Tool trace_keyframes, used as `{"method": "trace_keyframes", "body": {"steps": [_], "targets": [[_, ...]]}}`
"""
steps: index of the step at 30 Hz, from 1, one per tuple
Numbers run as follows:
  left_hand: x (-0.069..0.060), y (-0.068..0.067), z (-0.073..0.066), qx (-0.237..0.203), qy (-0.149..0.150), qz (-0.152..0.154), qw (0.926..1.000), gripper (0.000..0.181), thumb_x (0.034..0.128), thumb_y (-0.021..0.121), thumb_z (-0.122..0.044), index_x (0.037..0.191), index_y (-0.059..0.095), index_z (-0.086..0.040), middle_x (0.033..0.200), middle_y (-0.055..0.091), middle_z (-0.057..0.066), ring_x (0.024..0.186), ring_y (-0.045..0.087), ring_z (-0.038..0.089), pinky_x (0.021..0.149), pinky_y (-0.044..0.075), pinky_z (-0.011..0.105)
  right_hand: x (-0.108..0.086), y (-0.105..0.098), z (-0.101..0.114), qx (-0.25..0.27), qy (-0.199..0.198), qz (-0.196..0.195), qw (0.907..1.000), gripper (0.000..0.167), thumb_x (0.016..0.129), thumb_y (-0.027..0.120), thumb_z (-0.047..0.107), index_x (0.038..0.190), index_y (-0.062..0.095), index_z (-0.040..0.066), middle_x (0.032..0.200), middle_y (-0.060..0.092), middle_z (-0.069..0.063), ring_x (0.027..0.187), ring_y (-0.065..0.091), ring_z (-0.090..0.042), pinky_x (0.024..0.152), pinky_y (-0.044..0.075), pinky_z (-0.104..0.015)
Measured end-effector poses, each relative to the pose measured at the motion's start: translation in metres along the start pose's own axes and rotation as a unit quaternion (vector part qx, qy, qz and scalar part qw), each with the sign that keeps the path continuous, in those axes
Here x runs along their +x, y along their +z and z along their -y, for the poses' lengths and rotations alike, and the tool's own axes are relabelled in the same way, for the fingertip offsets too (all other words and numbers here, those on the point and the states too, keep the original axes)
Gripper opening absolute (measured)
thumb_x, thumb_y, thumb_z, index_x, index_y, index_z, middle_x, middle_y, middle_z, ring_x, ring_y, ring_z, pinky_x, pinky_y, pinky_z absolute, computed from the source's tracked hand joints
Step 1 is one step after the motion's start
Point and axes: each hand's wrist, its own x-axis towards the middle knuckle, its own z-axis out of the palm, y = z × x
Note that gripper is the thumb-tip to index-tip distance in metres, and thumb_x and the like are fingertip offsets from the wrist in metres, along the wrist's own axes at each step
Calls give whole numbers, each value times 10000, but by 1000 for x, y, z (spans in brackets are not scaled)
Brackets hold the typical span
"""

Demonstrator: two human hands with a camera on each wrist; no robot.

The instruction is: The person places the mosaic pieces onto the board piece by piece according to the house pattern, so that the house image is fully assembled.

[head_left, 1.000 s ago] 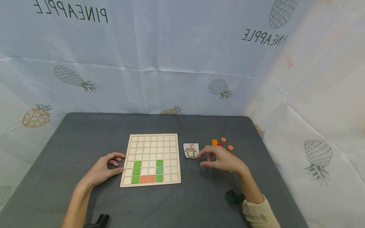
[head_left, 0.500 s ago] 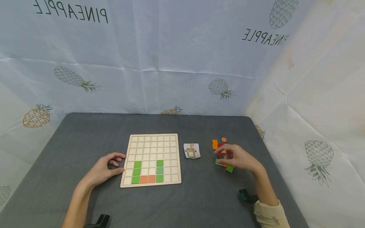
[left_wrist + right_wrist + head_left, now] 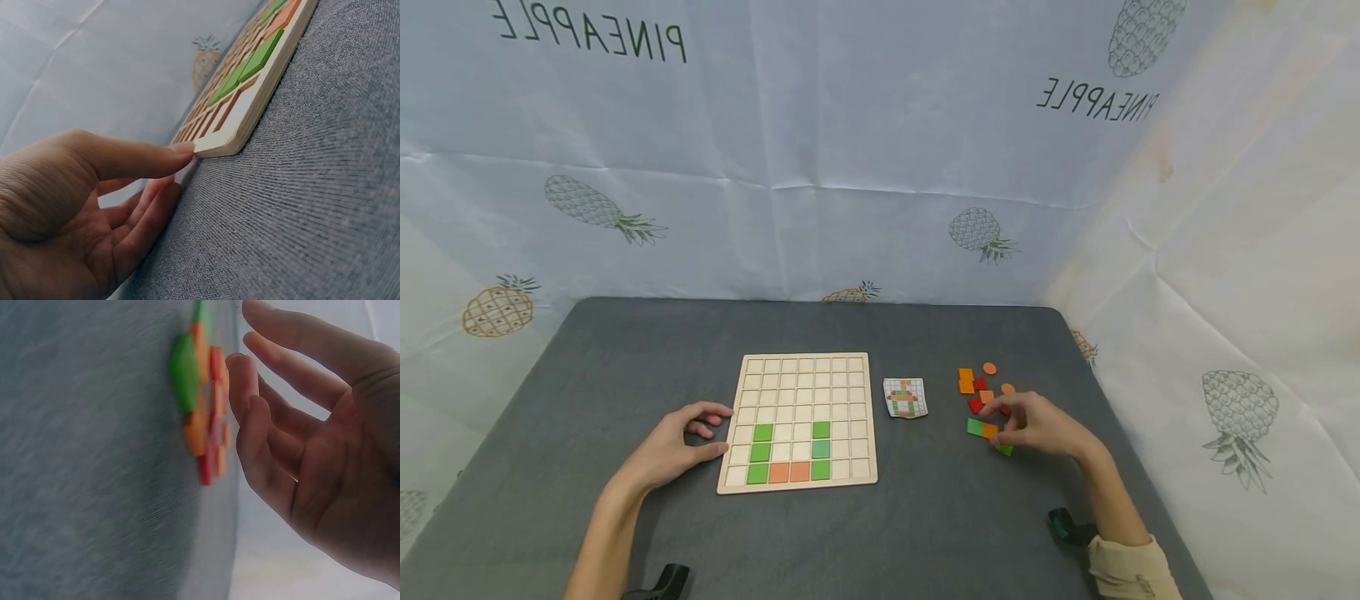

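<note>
My left hand rests at the left edge of a pale wooden grid board, its thumb and fingertips against the rim. In the left wrist view the thumb touches the board's corner. Green tiles fill two short columns in the grid, with two orange tiles joining them along the bottom. Over a loose pile at the right hovers my right hand, fingers loosely bent and nothing visible between them. Beneath and beside it lie a green tile, an orange tile and red tiles.
Between board and pile lies a small printed pattern card. Orange discs and orange squares lie at the pile's far side. Dark wrist devices show at both forearms. A pineapple-print cloth hangs behind the grey table.
My right hand has moved from beside the card rightward over the tile pile, then a little further right and lower. The left hand and the board have stayed put.
</note>
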Motion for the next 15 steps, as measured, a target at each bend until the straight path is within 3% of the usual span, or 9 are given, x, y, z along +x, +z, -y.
{"method": "trace_keyframes", "body": {"steps": [7,11,15], "targets": [[1,0,1,19,2,6,10000,512,922,873,-168,1378,671,-51,1234,666,133,982,597,95,824,504,255,3,4,-20,14,-143,56,9999,371,946,855,157,1264,732,11,1073,748,-160,660,651,-97,642,537,-243],[1,-1,0,26,34,9,10000,523,922,875,-165,1382,664,-32,1237,664,146,989,597,128,812,502,262,5,6,-22,-166,-54,-33,9998,370,930,873,195,1238,744,37,1115,733,-128,687,598,-43,649,531,-242],[1,-1,0,22,11,10,10000,529,920,878,-165,1384,662,-31,1241,666,141,993,598,138,815,503,265,7,8,-21,-366,96,-141,9992,352,909,888,212,1198,754,62,1050,703,-72,710,572,-27,662,526,-241]]}}
